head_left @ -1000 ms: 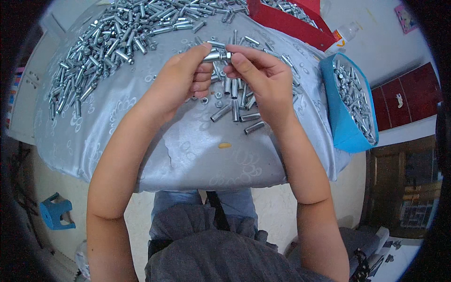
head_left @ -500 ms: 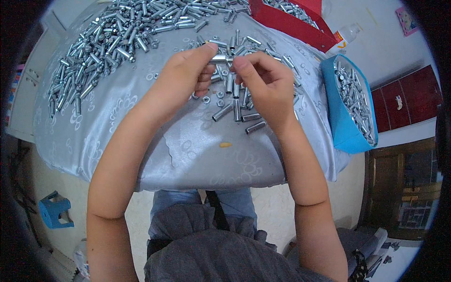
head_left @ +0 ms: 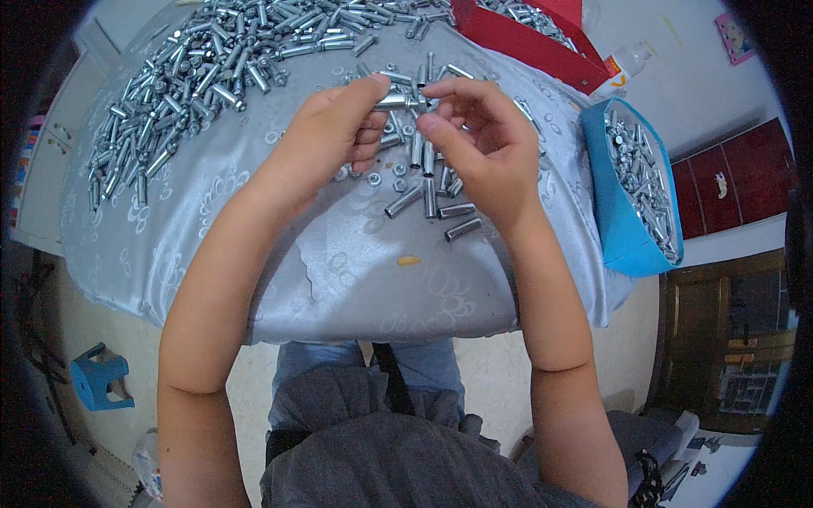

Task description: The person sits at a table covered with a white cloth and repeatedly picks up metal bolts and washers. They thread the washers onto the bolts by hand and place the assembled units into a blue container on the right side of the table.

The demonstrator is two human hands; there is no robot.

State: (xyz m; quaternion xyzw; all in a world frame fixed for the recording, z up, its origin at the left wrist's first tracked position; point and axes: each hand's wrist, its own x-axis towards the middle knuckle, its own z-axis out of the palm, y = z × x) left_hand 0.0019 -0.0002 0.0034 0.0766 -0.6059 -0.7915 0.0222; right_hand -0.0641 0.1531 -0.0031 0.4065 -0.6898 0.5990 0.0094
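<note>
Between the thumb and fingers of my left hand (head_left: 332, 131), a shiny metal expansion anchor bolt (head_left: 393, 103) lies sideways, its nut end pointing right. My right hand (head_left: 495, 152) is just beyond that end, thumb and forefinger spread on either side of the nut; any contact is too small to tell. Below and behind both hands, loose metal sleeves (head_left: 404, 201) and hex nuts (head_left: 375, 179) are scattered on the silvery tablecloth (head_left: 339, 292). My hands cover part of this scatter.
A big heap of anchor bolts (head_left: 203, 76) spreads over the table's far left. At the right edge stands a blue bin (head_left: 611, 212) full of bolts; a red box (head_left: 533, 51) and a bottle (head_left: 627, 61) are farther back. A small yellowish piece (head_left: 408, 261) lies near the front.
My right thumb and forefinger have spread apart from their pinch at the bolt's end, and that hand has shifted slightly right. The left hand keeps hold of the bolt, nearly still.
</note>
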